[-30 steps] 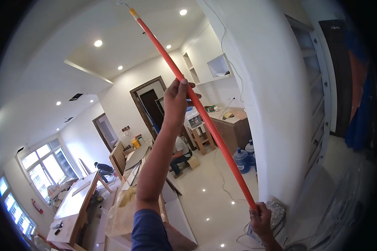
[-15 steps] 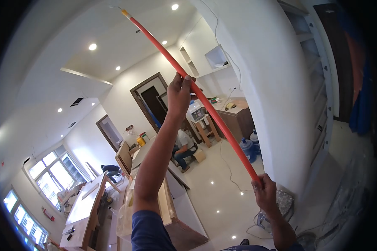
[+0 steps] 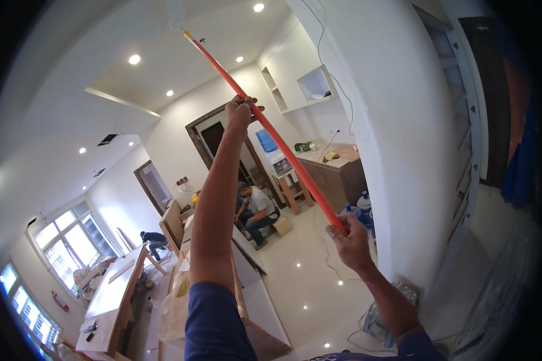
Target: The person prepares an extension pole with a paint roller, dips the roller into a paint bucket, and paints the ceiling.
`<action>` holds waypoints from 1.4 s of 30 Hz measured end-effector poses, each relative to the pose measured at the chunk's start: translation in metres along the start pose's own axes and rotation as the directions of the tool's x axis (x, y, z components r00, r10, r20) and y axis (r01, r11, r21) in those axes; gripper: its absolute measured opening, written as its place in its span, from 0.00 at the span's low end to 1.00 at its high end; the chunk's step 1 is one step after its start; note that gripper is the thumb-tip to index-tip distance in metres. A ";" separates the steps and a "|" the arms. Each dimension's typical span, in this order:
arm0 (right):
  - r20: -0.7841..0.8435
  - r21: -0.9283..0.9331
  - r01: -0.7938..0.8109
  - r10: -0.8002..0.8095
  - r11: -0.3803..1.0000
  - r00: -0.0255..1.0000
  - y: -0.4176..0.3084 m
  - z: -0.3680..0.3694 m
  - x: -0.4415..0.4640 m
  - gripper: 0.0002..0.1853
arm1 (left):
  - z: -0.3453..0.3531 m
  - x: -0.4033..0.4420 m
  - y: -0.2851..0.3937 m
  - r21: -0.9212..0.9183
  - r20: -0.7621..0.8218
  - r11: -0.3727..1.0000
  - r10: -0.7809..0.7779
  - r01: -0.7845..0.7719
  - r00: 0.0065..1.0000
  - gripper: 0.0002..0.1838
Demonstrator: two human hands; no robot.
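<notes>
A long red pole (image 3: 283, 148) runs slantwise from near my chest up toward the ceiling. At its far end is a yellow collar (image 3: 188, 34), and a pale, blurred head beyond it blends into the white ceiling. My left hand (image 3: 241, 113) is raised with its arm stretched out, holding the pole at its upper middle, some fingers sticking out past the shaft. Lower down, my right hand (image 3: 350, 242) is wrapped round the bottom end.
A rounded white wall (image 3: 367, 108) with a hanging cable stands on my right. Boards and a long worktable (image 3: 117, 301) lie to the left. One person (image 3: 259, 210) sits ahead; another (image 3: 155, 239) bends over farther back. Blue water jugs (image 3: 364, 204) stand by the counter (image 3: 337, 174).
My right hand has risen and moved left with the pole's lower end. The left hand has shifted slightly left and up, and the pole's tip appears a little lower in view.
</notes>
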State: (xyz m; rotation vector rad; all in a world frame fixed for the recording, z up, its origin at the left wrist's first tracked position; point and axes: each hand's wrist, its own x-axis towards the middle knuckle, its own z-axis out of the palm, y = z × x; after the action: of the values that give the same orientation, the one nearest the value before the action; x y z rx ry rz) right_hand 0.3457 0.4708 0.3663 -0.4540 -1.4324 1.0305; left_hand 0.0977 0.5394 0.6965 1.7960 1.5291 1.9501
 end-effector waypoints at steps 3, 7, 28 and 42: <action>-0.010 -0.012 0.026 -0.026 1.000 1.000 0.001 0.006 0.001 0.11 | -0.002 0.001 -0.002 0.033 -0.008 0.999 0.002 -0.002 1.000 0.17; -0.022 -0.053 0.020 -0.021 0.998 1.000 0.019 -0.002 -0.019 0.10 | 0.000 -0.028 0.002 0.036 0.044 0.999 0.037 -0.039 0.998 0.17; -0.100 0.071 -0.063 0.070 0.995 0.993 0.035 -0.098 -0.158 0.13 | 0.068 -0.185 0.073 0.003 0.169 0.962 0.269 -0.273 0.948 0.27; -0.049 0.002 -0.078 0.078 0.997 0.996 0.027 -0.107 -0.169 0.12 | 0.059 -0.202 0.086 0.047 0.183 0.967 0.237 -0.250 0.954 0.31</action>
State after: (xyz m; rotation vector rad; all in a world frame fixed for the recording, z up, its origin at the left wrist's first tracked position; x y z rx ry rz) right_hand 0.4669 0.3850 0.2295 -0.5357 -1.3797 1.0751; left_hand 0.2523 0.4028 0.6016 2.2145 1.3930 1.7917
